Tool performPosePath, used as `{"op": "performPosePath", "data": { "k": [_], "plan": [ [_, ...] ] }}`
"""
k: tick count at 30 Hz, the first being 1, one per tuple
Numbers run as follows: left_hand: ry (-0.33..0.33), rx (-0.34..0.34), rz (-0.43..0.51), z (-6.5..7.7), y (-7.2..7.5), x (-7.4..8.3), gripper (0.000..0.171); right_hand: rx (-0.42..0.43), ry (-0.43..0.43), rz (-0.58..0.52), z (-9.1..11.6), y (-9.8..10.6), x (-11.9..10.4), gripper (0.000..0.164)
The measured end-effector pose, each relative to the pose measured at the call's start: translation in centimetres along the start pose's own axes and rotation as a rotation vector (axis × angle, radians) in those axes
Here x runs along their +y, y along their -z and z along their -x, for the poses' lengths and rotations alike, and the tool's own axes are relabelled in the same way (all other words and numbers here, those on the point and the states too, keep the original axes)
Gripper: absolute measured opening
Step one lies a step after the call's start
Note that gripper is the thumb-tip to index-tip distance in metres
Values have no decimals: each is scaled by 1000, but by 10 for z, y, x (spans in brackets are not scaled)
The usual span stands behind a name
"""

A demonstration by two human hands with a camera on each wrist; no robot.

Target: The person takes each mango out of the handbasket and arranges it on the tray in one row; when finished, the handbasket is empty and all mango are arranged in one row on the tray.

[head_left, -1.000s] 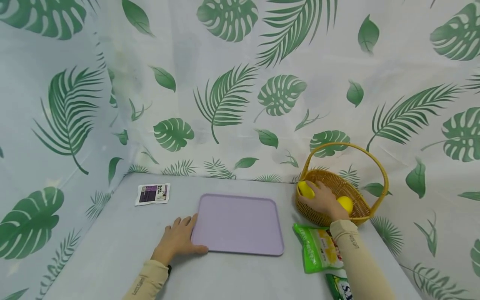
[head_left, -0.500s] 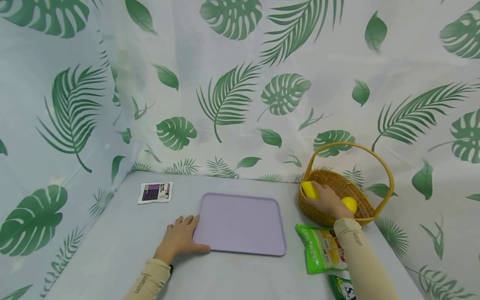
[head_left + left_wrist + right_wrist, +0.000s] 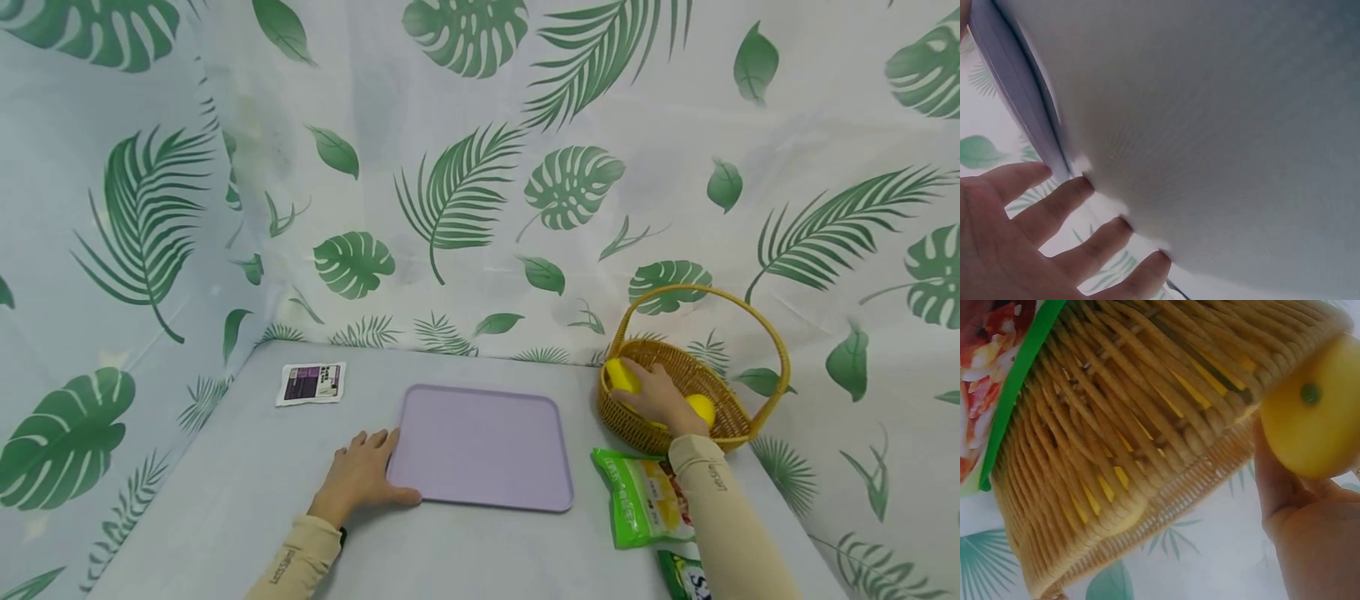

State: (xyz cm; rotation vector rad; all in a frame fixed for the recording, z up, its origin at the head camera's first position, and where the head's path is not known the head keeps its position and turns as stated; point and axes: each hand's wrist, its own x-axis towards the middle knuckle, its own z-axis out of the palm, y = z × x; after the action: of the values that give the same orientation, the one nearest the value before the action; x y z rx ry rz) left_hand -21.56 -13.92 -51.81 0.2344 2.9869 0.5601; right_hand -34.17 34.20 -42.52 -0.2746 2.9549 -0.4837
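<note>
In the head view, my right hand [image 3: 662, 398] grips a yellow lemon [image 3: 621, 377] at the left end of a wicker basket [image 3: 633, 432]. Its green stem end faces the camera in the right wrist view, where the lemon [image 3: 1319, 419] sits right at the basket's rim. Another yellow fruit [image 3: 702, 409] lies inside the basket, and more yellow shows through the weave. My left hand [image 3: 362, 475] rests at the near left corner of a flat lilac tray [image 3: 483, 450]. Its fingers are spread along the left edge, the thumb at the front edge; fingertips touch the tabletop in the left wrist view.
A bright green food packet [image 3: 637, 500] lies in front of the basket, partly under the right forearm. Nearer still is a dark green packet [image 3: 681, 575]. A white and purple sachet [image 3: 311, 384] lies at the back left. The basket's tall handle [image 3: 772, 354] arches up.
The right hand and the lemon have shifted and turned slightly at the basket's rim. The head view has drifted a little. My left hand stays at the tray.
</note>
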Motion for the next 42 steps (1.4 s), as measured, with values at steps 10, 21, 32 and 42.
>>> {"op": "performPosePath", "data": {
  "k": [10,21,32,42],
  "plan": [
    [-5,4,-10,1,1,0,118,107,48,-62,3,-5,-23,76],
    [-4,14,-3,-1,0,0,118,134,118,-84,0,-21,-52,76],
    [3,8,-8,-3,0,-2,119,108,142,-123,-4,-50,-75,77],
    [2,8,-4,-3,0,-1,119,73,159,-163,-13,-72,-95,74]
  ]
}}
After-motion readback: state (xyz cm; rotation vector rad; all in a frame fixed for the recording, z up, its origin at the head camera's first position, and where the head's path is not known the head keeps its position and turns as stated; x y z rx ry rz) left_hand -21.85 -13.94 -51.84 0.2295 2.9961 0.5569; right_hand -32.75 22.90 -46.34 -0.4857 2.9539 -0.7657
